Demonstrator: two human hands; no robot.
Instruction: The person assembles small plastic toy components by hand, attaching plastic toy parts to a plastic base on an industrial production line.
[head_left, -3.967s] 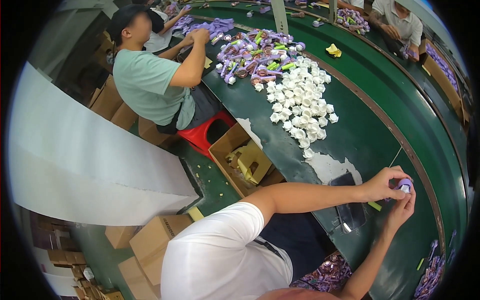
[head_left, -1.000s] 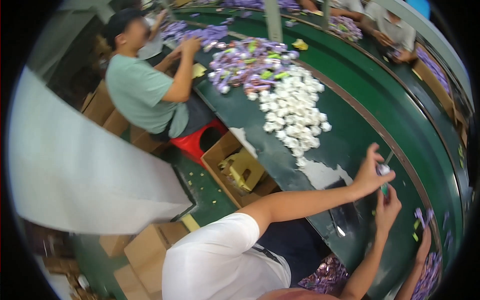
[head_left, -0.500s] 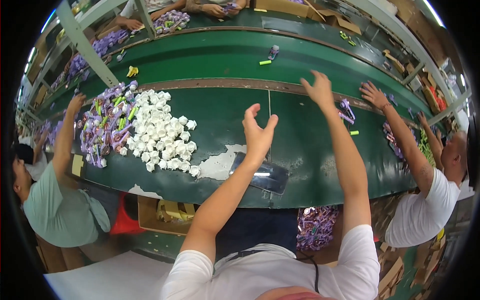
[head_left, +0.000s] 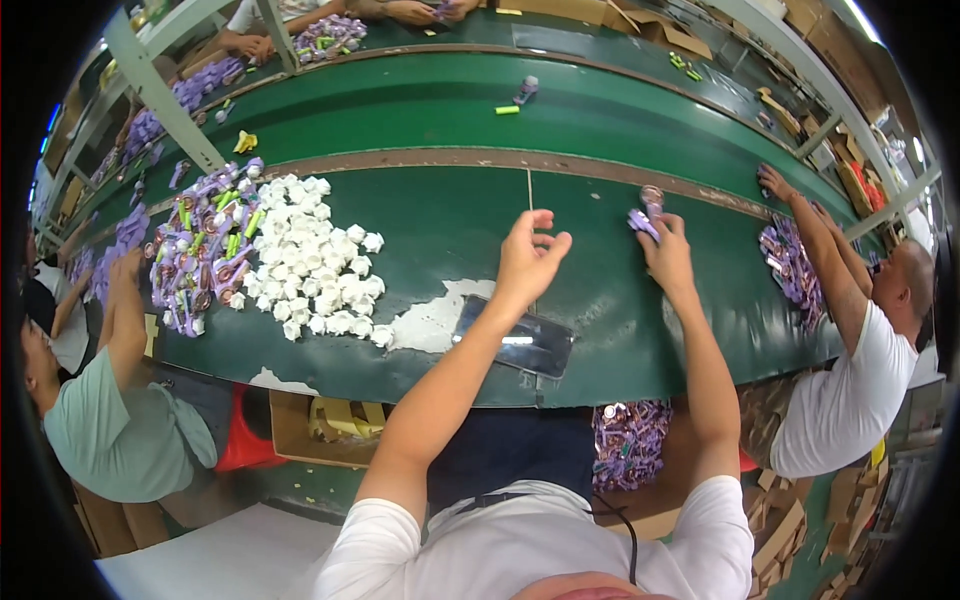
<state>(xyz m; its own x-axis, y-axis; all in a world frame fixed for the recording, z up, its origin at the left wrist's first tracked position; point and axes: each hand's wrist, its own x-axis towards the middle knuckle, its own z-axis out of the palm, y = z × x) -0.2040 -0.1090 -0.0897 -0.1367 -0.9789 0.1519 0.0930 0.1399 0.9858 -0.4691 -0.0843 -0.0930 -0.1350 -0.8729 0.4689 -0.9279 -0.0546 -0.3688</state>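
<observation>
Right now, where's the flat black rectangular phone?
In the head view, the phone lies near centre on the green worktop, at the whitish patch's right end, just below the left hand, partly behind that forearm.

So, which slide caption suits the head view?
Left hand empty, right hand holding a purple part over a green workbench.

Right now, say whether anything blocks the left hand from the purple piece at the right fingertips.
Nothing visible stands between the left hand and that purple piece at the right hand; the dark phone lies nearer the person.
</observation>
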